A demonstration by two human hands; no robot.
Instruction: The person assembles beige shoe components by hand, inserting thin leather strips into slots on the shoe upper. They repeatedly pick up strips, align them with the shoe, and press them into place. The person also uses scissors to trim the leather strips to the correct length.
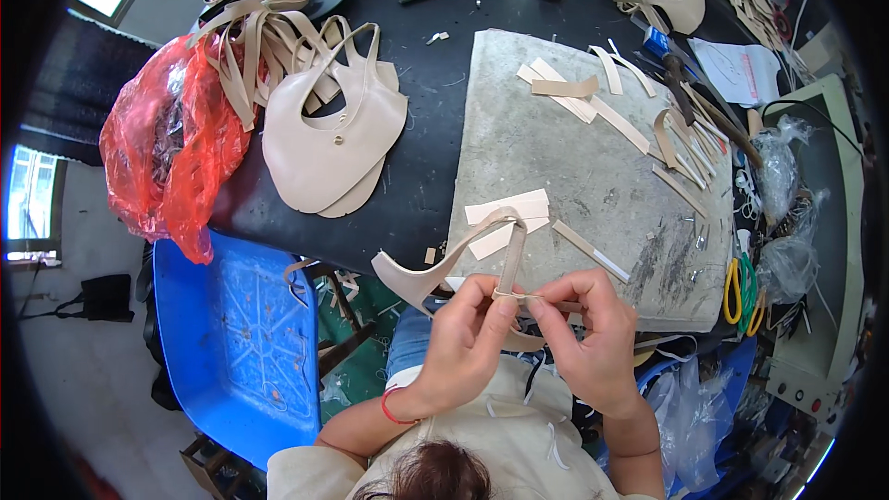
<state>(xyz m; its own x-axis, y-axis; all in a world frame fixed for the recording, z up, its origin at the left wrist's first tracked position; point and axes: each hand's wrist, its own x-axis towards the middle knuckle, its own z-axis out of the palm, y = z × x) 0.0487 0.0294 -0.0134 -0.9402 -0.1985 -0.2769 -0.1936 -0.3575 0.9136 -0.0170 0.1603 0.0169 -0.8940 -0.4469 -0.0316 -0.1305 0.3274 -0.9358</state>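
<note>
Left hand (466, 338): grip closed, thumb and finger pinching near end of narrow beige leather-like strap (512, 264). Right hand (590, 343): grip closed, fingertips pinching thin beige strip (517, 295) crossing strap end. Strap between hands, over near part of grey stained rectangular board (593, 208) on black surface (431, 83). Beige curved leather-like panels (296, 157) farther left, beside red plastic bag (139, 157).

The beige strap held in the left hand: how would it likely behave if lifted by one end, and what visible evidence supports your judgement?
The beige strap would probably flop, since it bends sharply over at the top. It is likely light: it is narrow, and the left hand holds it with fingertips. It seems unlikely to roll, being flat and thin.
</note>
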